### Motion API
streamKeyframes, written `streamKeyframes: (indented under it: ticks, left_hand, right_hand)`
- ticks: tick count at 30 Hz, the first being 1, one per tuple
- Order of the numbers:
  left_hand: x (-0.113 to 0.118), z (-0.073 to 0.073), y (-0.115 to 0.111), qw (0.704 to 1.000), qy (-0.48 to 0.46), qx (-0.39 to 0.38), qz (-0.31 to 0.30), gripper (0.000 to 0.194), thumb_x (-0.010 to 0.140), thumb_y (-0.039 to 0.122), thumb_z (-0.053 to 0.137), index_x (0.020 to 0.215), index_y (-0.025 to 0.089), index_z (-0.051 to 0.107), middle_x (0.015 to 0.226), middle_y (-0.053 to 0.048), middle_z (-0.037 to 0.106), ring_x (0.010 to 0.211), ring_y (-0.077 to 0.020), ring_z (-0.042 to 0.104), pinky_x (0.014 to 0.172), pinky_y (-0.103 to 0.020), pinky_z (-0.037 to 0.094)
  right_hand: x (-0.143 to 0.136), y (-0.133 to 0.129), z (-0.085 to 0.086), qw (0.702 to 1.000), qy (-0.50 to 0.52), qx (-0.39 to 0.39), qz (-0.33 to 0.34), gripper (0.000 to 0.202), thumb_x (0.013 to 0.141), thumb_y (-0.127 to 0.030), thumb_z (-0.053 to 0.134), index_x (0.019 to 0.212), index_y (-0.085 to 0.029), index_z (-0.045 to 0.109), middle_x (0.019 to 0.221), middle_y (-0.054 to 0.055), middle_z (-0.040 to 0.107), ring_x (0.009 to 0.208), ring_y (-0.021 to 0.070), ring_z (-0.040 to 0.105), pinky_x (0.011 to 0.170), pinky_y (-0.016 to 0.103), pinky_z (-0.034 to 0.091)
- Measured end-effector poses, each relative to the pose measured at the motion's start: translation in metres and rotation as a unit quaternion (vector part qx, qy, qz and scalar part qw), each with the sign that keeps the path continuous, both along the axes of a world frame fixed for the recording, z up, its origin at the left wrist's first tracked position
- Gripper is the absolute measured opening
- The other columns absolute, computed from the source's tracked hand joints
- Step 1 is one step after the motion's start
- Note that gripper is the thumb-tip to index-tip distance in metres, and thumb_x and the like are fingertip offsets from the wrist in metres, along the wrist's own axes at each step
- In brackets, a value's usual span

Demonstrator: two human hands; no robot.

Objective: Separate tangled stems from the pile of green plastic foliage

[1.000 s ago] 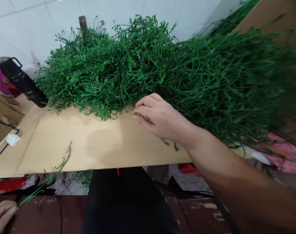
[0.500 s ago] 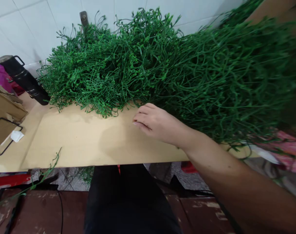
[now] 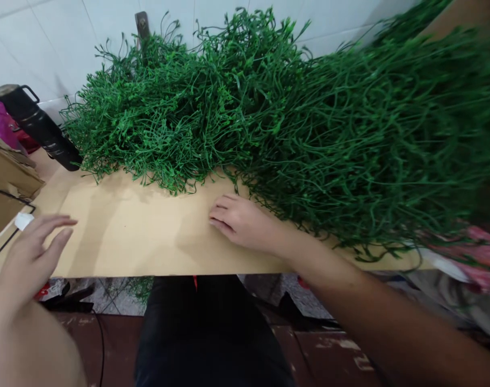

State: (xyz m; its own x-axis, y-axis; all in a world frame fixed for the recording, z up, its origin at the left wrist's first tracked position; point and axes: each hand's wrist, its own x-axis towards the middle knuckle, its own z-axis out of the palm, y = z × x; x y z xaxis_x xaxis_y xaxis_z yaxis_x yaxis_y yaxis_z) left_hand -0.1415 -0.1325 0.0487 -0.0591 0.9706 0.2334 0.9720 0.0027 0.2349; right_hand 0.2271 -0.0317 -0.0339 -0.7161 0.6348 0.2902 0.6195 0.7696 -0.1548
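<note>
A large heap of green plastic stems (image 3: pixel 269 113) covers the back and right of the tan table (image 3: pixel 140 236), against the white tiled wall (image 3: pixel 51 37). The right hand (image 3: pixel 239 221) lies knuckles-up on the table at the heap's front edge, fingers curled under; whether it pinches a stem cannot be told. The left hand (image 3: pixel 31 252) hovers open and empty over the table's left edge. A black flask (image 3: pixel 39 126) lies far left.

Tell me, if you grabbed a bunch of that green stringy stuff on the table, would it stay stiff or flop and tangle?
Probably floppy: the green strands are thin and curl every way. They look knotted together, so a pull by the right hand at the heap's edge would likely drag neighbours along. Likely light for its size, since the heap is airy with gaps.
</note>
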Motion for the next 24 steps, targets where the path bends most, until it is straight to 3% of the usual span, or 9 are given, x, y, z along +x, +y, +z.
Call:
streamKeyframes:
  ticks: [2, 5, 8, 12, 15, 19, 24]
  left_hand:
    - [0.033, 0.007, 0.036, 1.0, 0.0, 0.019, -0.016, 0.041, 0.086, 0.045, 0.038, 0.106, 0.017, 0.06, 0.119, -0.012, 0.058, 0.115, -0.0256, 0.051, 0.103, -0.041, 0.036]
    - [0.065, 0.008, 0.084, 0.998, -0.006, 0.038, -0.052, 0.048, 0.086, 0.043, 0.038, 0.116, 0.011, 0.058, 0.128, -0.016, 0.052, 0.124, -0.0261, 0.045, 0.108, -0.04, 0.032]
    - [0.084, -0.003, 0.127, 0.998, 0.005, 0.023, -0.054, 0.051, 0.085, 0.044, 0.04, 0.121, 0.011, 0.056, 0.133, -0.016, 0.047, 0.127, -0.0281, 0.041, 0.108, -0.043, 0.031]
    - [0.103, -0.019, 0.168, 0.997, 0.042, 0.033, -0.061, 0.047, 0.084, 0.042, 0.041, 0.113, 0.01, 0.059, 0.121, -0.016, 0.053, 0.118, -0.0295, 0.047, 0.101, -0.044, 0.036]
    - [0.106, -0.025, 0.18, 0.997, 0.043, 0.042, -0.05, 0.038, 0.084, 0.038, 0.04, 0.099, 0.011, 0.064, 0.101, -0.013, 0.059, 0.099, -0.0266, 0.055, 0.089, -0.04, 0.042]
    - [0.097, -0.026, 0.178, 0.998, -0.024, 0.044, -0.037, 0.03, 0.083, 0.034, 0.041, 0.082, 0.014, 0.064, 0.084, -0.007, 0.059, 0.08, -0.0191, 0.055, 0.076, -0.032, 0.042]
    - [0.096, -0.024, 0.17, 0.995, -0.089, 0.035, -0.042, 0.033, 0.08, 0.042, 0.046, 0.088, 0.015, 0.063, 0.084, -0.005, 0.06, 0.072, -0.0156, 0.052, 0.068, -0.029, 0.04]
  right_hand:
    - [-0.005, 0.001, -0.005, 1.0, 0.018, 0.0, 0.009, 0.025, 0.088, -0.019, 0.043, 0.08, -0.011, 0.066, 0.081, 0.01, 0.059, 0.081, 0.0176, 0.049, 0.078, 0.031, 0.041]
    - [-0.01, 0.003, -0.011, 0.998, 0.068, 0.008, 0.011, 0.022, 0.087, -0.019, 0.044, 0.08, -0.011, 0.064, 0.081, 0.009, 0.059, 0.08, 0.0171, 0.048, 0.075, 0.031, 0.041]
    - [-0.012, 0.004, -0.016, 0.992, 0.126, -0.001, 0.009, 0.019, 0.087, -0.019, 0.045, 0.08, -0.012, 0.062, 0.08, 0.008, 0.057, 0.079, 0.0163, 0.047, 0.074, 0.03, 0.042]
    - [-0.011, 0.006, -0.019, 0.985, 0.168, -0.017, 0.018, 0.017, 0.086, -0.018, 0.046, 0.079, -0.012, 0.06, 0.078, 0.007, 0.056, 0.078, 0.0152, 0.047, 0.072, 0.029, 0.042]
    - [-0.01, 0.006, -0.02, 0.983, 0.178, -0.027, 0.022, 0.017, 0.087, -0.019, 0.046, 0.078, -0.012, 0.059, 0.078, 0.007, 0.056, 0.077, 0.0147, 0.047, 0.072, 0.028, 0.042]
    - [-0.01, 0.006, -0.019, 0.983, 0.176, -0.042, 0.02, 0.017, 0.087, -0.019, 0.046, 0.078, -0.013, 0.058, 0.078, 0.007, 0.055, 0.077, 0.0145, 0.046, 0.071, 0.028, 0.041]
    - [-0.011, 0.006, -0.018, 0.982, 0.181, -0.048, 0.014, 0.016, 0.087, -0.019, 0.046, 0.078, -0.012, 0.058, 0.078, 0.007, 0.055, 0.077, 0.0144, 0.047, 0.071, 0.028, 0.04]
